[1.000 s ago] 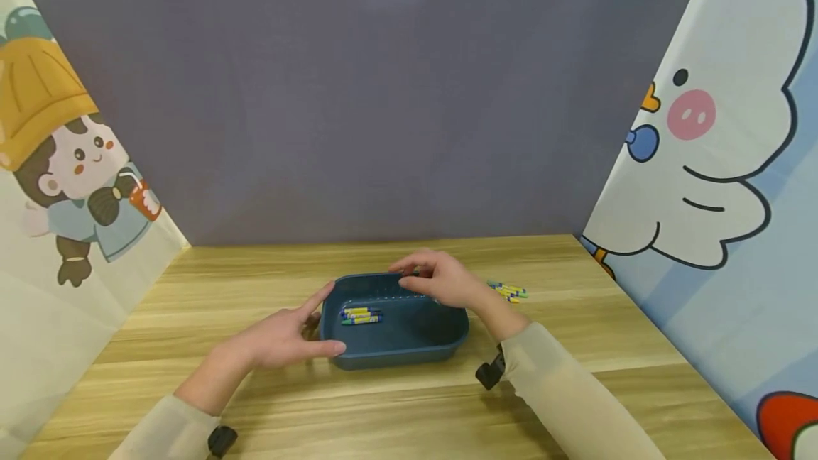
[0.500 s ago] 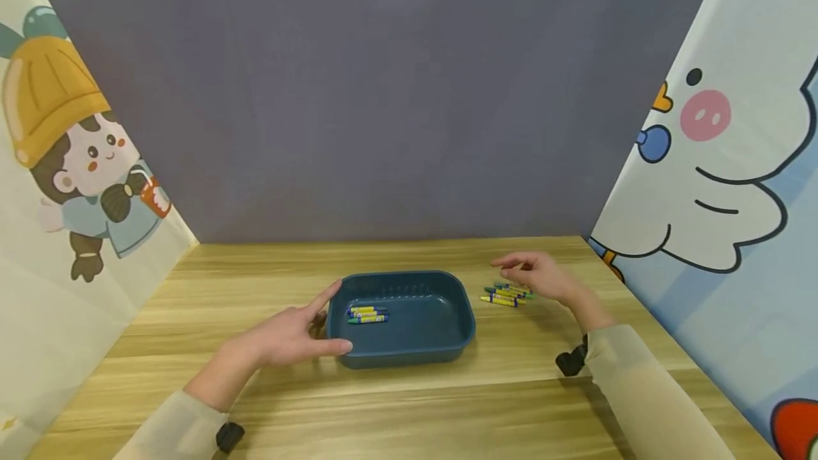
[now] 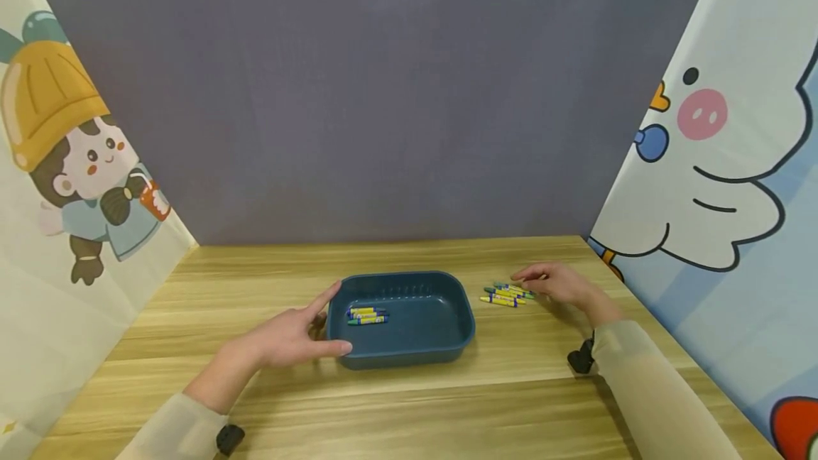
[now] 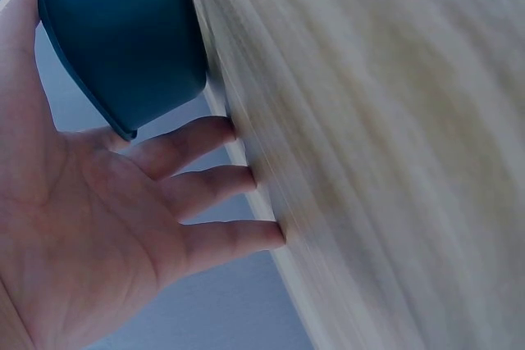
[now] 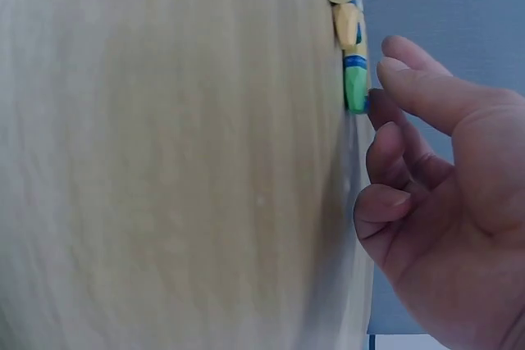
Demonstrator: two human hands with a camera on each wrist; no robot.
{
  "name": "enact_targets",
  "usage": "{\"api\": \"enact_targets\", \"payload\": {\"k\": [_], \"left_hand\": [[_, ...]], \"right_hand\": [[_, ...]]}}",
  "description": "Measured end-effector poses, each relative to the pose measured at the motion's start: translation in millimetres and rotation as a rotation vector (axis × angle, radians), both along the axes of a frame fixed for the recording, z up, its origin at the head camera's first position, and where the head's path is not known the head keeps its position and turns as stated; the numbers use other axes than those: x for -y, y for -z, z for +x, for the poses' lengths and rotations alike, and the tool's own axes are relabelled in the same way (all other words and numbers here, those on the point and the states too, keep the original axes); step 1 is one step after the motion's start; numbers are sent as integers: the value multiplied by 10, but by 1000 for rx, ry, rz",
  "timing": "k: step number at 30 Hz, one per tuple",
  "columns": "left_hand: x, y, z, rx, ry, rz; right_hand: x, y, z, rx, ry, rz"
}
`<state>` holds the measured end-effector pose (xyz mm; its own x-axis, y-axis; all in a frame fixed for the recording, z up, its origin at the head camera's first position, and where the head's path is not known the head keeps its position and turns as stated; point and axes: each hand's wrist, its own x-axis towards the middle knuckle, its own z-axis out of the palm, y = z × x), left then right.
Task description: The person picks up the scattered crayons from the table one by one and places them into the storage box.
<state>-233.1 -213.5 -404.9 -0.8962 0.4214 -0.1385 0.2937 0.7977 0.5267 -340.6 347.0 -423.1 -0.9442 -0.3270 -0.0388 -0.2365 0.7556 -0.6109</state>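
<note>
A dark blue rectangular bin [image 3: 402, 358] stands mid-table, with several yellow-wrapped crayons [image 3: 367, 319] inside at its left. My left hand [image 3: 287, 336] rests at the bin's left end, thumb on the near rim and index finger on the rim's far left part. Its other fingers [image 4: 209, 182] stretch straight down to the tabletop. Right of the bin lies a loose pile of crayons [image 3: 501, 299] in yellow and blue wrappers. My right hand [image 3: 559, 285] is at the pile's right end, fingers loosely bent, its fingertips close beside a green crayon tip [image 5: 356, 92].
The wood-grain table [image 3: 409, 417] ends at a grey back panel [image 3: 396, 105]. Printed cartoon panels stand at both sides, a capped figure [image 3: 89, 155] on the left and a white bird [image 3: 722, 183] on the right.
My right hand has moved from above the bin over to the crayon pile at the right and has come down beside it. The left hand stays at the bin's rim.
</note>
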Motion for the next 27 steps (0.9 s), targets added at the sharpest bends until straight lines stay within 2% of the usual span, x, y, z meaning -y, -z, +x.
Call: {"api": "enact_targets", "payload": {"k": [5, 10, 15, 22, 27], "left_hand": [[-4, 8, -1, -1, 1, -1], [-12, -2, 5, 8, -3, 8], [-10, -4, 7, 11, -5, 9], [-4, 6, 1, 2, -6, 10], [-3, 6, -5, -6, -3, 12]], "right_hand": [[6, 57, -26, -25, -24, 14], [-32, 90, -33, -28, 15, 32], [-66, 88, -35, -2, 47, 47], [-79, 94, -49, -48, 35, 86], [-41, 45, -25, -36, 52, 60]]}}
